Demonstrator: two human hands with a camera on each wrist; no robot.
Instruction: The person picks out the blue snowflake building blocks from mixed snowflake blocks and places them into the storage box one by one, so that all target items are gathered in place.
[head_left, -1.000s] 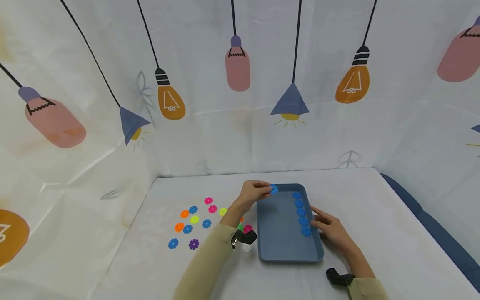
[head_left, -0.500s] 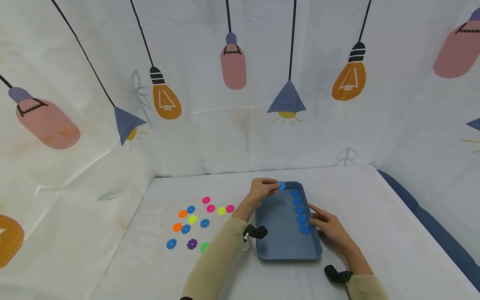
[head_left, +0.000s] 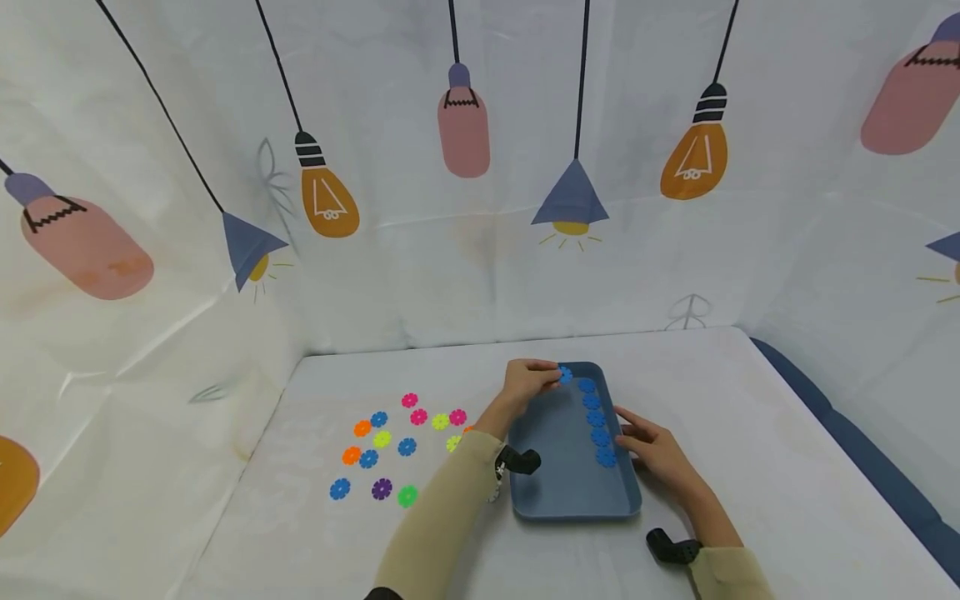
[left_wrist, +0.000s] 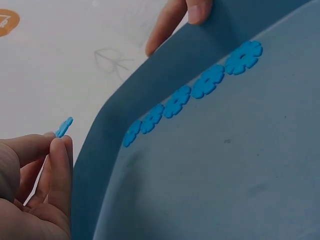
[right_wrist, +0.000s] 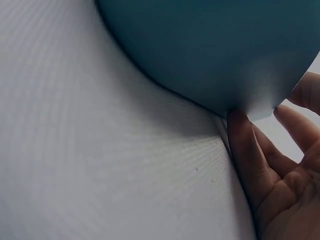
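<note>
My left hand (head_left: 525, 383) pinches a blue flower-shaped plastic disc (head_left: 566, 375) between thumb and fingertips, above the far end of the blue-grey tray (head_left: 555, 467). In the left wrist view the pinched disc (left_wrist: 64, 127) is tilted nearly edge-on, just outside the tray's wall (left_wrist: 107, 117). Several matching blue discs (head_left: 595, 419) lie in a row along the tray's right side. My right hand (head_left: 658, 454) rests against the tray's right edge. The right wrist view shows its fingers (right_wrist: 247, 150) loosely bent, with the tips touching the tray's outer wall (right_wrist: 215, 60).
Loose flower discs in several colours lie on the white table left of the tray, among them purple (head_left: 382, 489), green (head_left: 407, 497) and orange (head_left: 352, 455). My left forearm (head_left: 442, 508) hides part of them. A printed cloth wall (head_left: 405, 283) stands behind the table.
My left hand has moved right with the blue disc, from the tray's far left corner toward the row, then dipped slightly. The right hand stays at the tray's edge.
</note>
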